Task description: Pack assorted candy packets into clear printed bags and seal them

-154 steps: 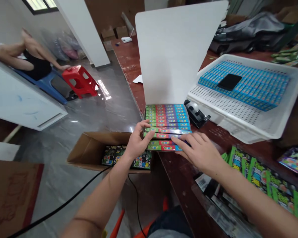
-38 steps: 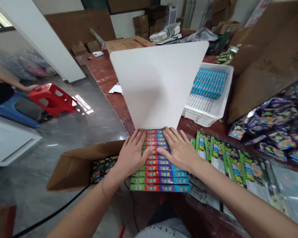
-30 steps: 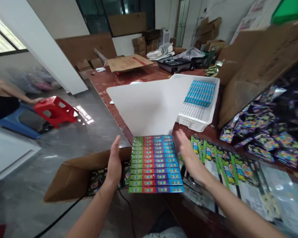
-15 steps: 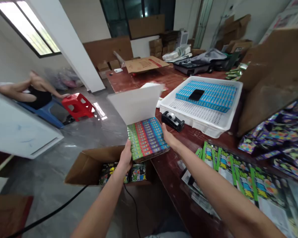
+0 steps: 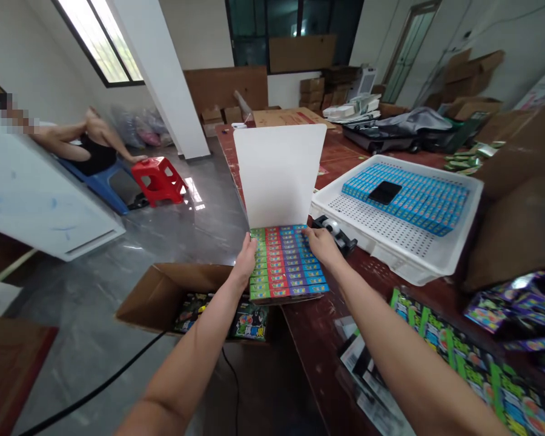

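Note:
A flat display box (image 5: 285,266) packed with rows of small green, red, purple and blue packs rests at the near corner of the dark red table (image 5: 318,339). Its white lid (image 5: 279,172) stands upright at the back. My left hand (image 5: 246,261) grips the box's left side, fingers curled on its edge. My right hand (image 5: 321,247) holds the right side near the back corner.
A white perforated tray (image 5: 404,239) with blue packs and a black phone (image 5: 384,192) sits to the right, a tape dispenser (image 5: 336,233) before it. An open carton (image 5: 163,293) stands on the floor. Green-edged packets (image 5: 476,363) lie near right. A person (image 5: 86,142) sits far left by a red stool (image 5: 157,178).
My hands went from pressing flat on the packs to gripping the box's sides. The box was lifted, turned, and now sits squared at the table corner with its lid upright.

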`<state>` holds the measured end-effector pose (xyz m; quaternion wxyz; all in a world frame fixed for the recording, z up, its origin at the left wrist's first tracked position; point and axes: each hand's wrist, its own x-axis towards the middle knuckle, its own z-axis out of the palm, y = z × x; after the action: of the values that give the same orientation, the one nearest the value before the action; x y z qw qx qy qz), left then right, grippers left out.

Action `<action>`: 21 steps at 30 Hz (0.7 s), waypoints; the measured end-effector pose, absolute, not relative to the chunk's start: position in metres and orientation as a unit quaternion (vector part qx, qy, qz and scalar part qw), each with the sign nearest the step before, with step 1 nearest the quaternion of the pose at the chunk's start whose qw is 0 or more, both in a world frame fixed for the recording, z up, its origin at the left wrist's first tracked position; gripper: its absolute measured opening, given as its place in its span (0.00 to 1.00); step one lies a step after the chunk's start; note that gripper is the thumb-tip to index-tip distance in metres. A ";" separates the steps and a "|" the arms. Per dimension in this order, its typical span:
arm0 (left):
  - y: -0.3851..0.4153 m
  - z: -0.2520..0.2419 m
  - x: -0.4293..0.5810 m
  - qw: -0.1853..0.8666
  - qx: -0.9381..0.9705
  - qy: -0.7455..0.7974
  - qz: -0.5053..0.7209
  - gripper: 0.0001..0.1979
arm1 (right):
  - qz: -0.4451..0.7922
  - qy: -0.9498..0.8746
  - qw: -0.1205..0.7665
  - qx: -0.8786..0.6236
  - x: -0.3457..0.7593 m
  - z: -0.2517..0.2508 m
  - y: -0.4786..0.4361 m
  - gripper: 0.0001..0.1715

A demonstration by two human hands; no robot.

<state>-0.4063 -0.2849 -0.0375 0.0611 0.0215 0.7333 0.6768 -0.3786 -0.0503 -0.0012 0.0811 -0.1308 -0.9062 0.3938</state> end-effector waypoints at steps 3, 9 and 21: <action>-0.286 -0.030 -0.398 0.040 0.036 0.780 0.623 0.37 | 0.356 -0.918 0.068 -0.160 -0.385 0.000 -0.046 0.24; -0.282 -0.009 -0.379 -0.023 0.264 0.915 0.305 0.28 | 0.269 -0.941 0.026 -0.202 -0.403 0.013 -0.040 0.27; -0.284 -0.015 -0.377 -0.122 0.291 0.917 0.244 0.28 | 0.298 -0.942 0.090 -0.127 -0.396 0.015 -0.058 0.20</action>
<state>-0.3767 -0.2838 -0.0146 -0.1223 0.2908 0.9171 0.2438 -0.3961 -0.0581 0.0153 0.0897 -0.1269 -0.9417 0.2983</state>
